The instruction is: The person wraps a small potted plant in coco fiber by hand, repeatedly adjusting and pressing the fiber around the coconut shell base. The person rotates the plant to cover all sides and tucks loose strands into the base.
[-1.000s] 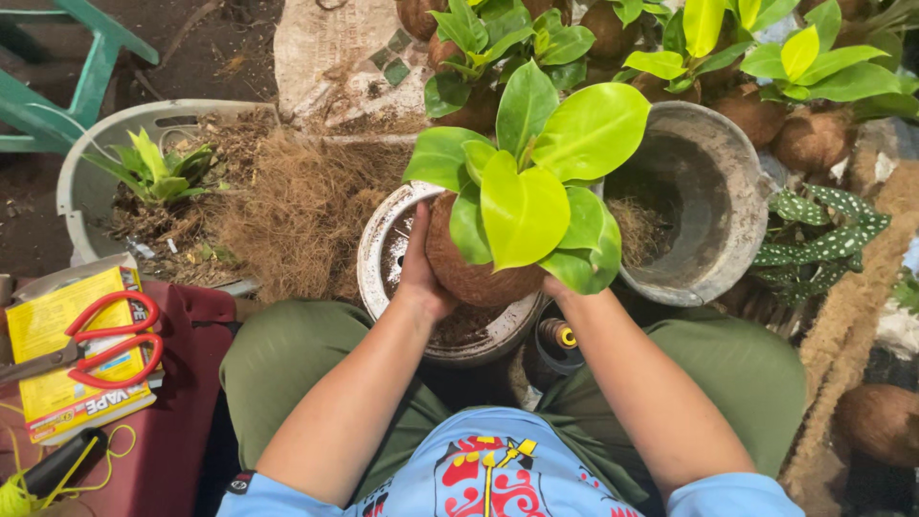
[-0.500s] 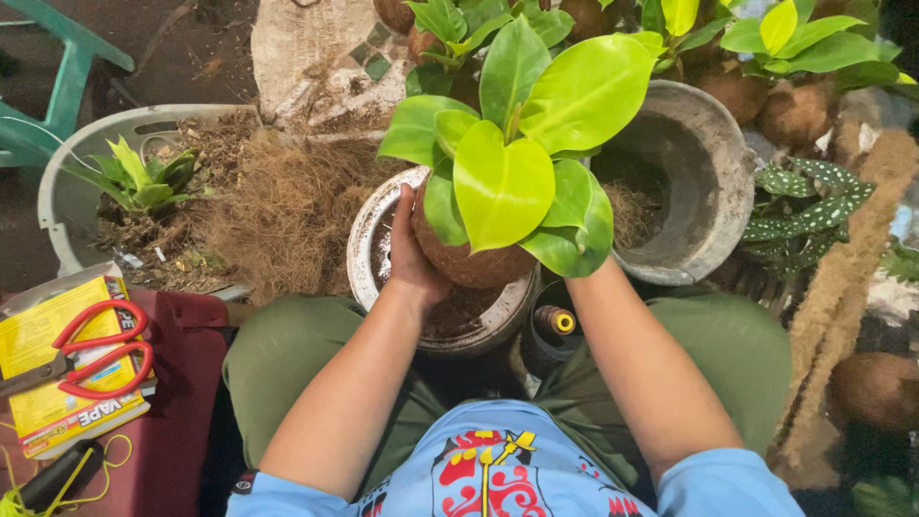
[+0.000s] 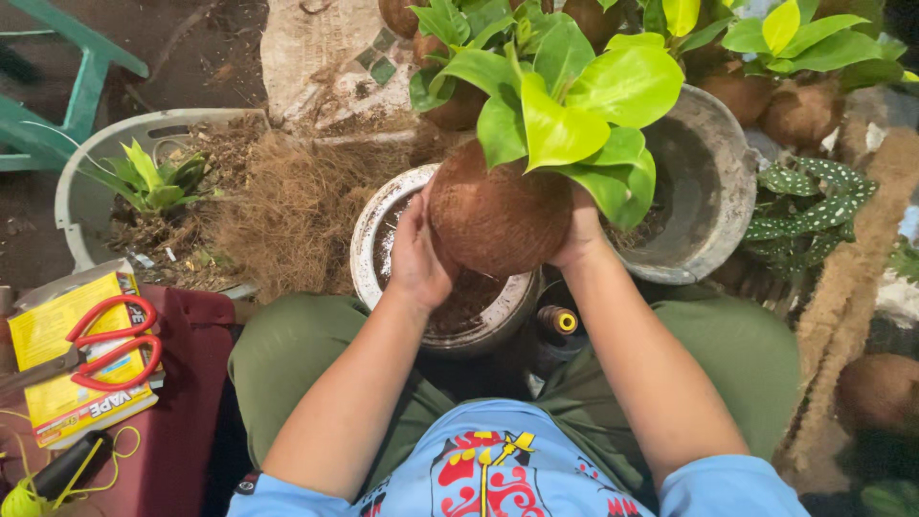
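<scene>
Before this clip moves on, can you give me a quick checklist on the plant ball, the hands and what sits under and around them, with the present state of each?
1. Both hands on the fibre ball: ok, left hand and right hand press on opposite sides.
2. Ball lifted off the white bowl: ok, it is held above the bowl.
3. Plant upright: ok, leaves point up and away from the person.
4. Fibre wrap covers the ball: ok on the near side; far side cannot tell.
5. Thread spool within reach: ok, beside the bowl by the knees.
6. Red scissors within reach: ok, on the yellow packet at left.
</scene>
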